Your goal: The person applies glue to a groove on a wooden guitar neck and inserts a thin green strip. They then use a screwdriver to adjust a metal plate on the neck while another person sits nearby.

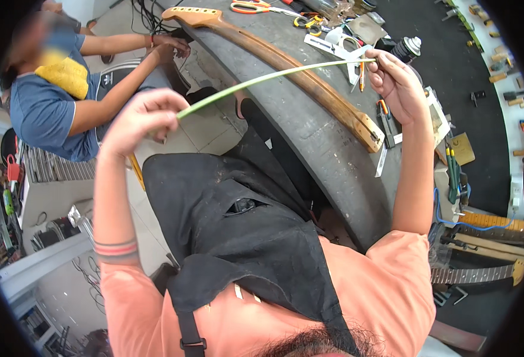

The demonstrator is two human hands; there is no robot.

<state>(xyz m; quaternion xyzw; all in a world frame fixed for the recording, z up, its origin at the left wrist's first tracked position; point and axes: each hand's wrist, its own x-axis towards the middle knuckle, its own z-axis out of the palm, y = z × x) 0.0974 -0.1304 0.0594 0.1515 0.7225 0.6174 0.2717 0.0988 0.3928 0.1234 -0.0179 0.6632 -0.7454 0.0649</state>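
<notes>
A long, thin green strip (268,76) is stretched between my two hands, bowed slightly upward in the middle. Its left end is pinched in my left hand (149,117), out over the floor beside the workbench. The fingers of my right hand (397,83) grip the other end above the bench. Beneath and beyond the strip lies a wooden guitar neck (297,77), running diagonally along the bench. A long groove shows down its length, and its headstock with several peg holes is at the far left end. The strip crosses over the neck without visibly touching it.
The grey workbench (262,44) holds orange-handled scissors (256,7), a white square (327,49), a spray can (406,47) and green-handled pliers (452,172). More fretted necks (473,275) lie at the right. A seated person in blue (53,113) is at the left.
</notes>
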